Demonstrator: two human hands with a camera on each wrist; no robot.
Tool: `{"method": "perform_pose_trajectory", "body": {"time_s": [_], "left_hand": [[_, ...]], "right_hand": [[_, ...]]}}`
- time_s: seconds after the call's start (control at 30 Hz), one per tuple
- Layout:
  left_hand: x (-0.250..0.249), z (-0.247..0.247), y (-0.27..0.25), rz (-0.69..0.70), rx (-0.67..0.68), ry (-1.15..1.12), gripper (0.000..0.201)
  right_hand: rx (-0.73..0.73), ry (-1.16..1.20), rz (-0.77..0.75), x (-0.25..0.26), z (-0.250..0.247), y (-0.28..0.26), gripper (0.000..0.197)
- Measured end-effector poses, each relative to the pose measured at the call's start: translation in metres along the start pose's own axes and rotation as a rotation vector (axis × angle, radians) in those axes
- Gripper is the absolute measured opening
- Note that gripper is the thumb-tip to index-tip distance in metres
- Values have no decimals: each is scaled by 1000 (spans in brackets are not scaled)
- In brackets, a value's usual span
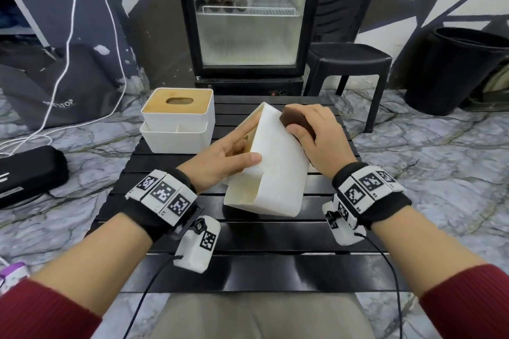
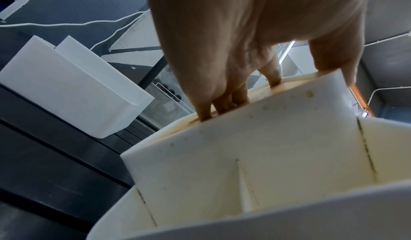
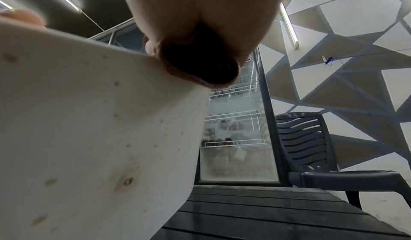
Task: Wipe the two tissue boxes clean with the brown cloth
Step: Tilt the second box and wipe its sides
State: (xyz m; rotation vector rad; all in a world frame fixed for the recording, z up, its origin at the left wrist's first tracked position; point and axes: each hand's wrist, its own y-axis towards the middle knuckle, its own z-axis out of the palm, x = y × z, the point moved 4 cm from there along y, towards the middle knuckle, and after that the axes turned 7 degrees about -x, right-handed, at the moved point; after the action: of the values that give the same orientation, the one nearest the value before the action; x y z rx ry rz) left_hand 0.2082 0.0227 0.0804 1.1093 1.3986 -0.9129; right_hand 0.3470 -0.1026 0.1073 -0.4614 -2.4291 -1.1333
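**Brown cloth working the tipped box**

Red sleeves (image 1: 46, 308) fill the bottom corners of the head view, and just beyond them it's all happening at centre frame! Look at the near tissue box (image 1: 278, 162), white, tipped over on the black slatted surface (image 1: 248, 239) with its open compartments facing the lower left. On its upturned wall sits the brown cloth (image 1: 296, 121), pressed down right at the upper right edge of the box. Holding it there is the right hand (image 1: 322, 137), thumb and fingers curled round the wad, and the right wrist view confirms the cloth touching the white wall, which is dotted with small brownish specks. Over on the other side, the left hand (image 1: 228, 154) steadies the box: thumb laid on the outer wall, fingers (image 2: 222, 103) hooked over the rim and down inside.

So this looks like the first box mid-wipe, with that speckled side far from finished. Next move, I'd say, calls for firm strokes down the wall toward the lower frame while the left hand keeps the box from sliding.

Further out, upper left of centre, the second tissue box (image 1: 179, 121) waits upright with its wooden lid (image 1: 179, 100). It stands apart from both hands.
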Motion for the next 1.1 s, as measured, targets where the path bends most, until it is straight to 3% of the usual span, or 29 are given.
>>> {"method": "perform_pose_trajectory", "body": {"time_s": [0.2,0.6,0.77,0.97,1.1], "left_hand": [[-1,1,-2,10,-3,10,69],[-5,5,-7,21,-2,18,66],[-4,-1,-8,3,-40,-20,69],[-3,0,-8,11,-34,-60,72],[-4,0,-7,11,-17,-58,68]], "right_hand": [[57,-41,56,-8,-2,-1,34],[-24,-65,87,-21,-23,-24,31],[-88,-18,-22,7,-27,-39,34],[3,15,-307,55,-7,-58,35],[56,31,-357,65,1,-61,37]]}}
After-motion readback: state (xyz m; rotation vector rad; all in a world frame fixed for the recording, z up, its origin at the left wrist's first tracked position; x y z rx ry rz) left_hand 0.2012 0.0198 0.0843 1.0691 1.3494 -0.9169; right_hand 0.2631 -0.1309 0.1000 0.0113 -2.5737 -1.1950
